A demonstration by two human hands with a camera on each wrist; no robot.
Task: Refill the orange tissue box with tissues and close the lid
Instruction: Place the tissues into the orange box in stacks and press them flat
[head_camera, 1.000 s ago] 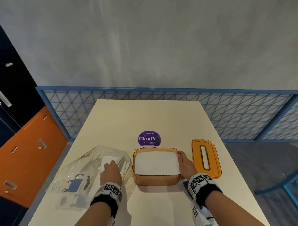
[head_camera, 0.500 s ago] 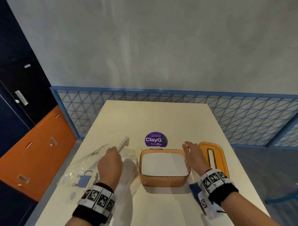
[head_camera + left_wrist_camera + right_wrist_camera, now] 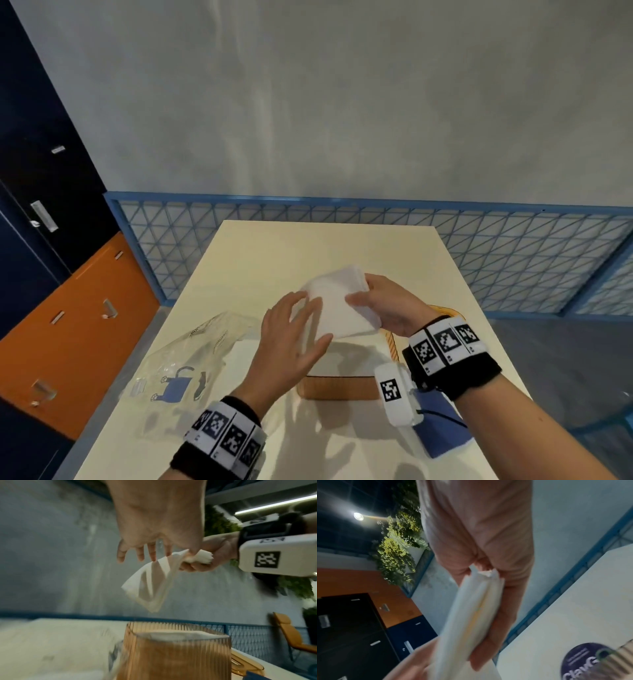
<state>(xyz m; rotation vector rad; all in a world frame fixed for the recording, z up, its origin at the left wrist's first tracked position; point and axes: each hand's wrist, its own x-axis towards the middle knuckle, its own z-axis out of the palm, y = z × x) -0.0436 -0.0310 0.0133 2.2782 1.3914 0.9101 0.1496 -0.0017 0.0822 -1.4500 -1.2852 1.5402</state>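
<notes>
From the head view, the right hand (image 3: 383, 305) now holds a small wad of tissues (image 3: 337, 305) up above the orange tissue box (image 3: 337, 389), thumb and fingers pinching its right edge; half a second ago that hand was flat beside the box rim and nothing was raised. The left hand (image 3: 291, 337), which had been on the clear plastic wrapper (image 3: 191, 359), has come across with fingers spread and held against the wad's near face. The box sits on the table (image 3: 308, 250), already filled with white tissues, and the orange lid (image 3: 445, 311) lies just behind the right wrist, still off. In the left wrist view the wad droops from the pinch over the open box. The right wrist view shows the folded layers clamped between thumb and fingers. My guess: a last batch is being squared before going in; closing remains.
</notes>
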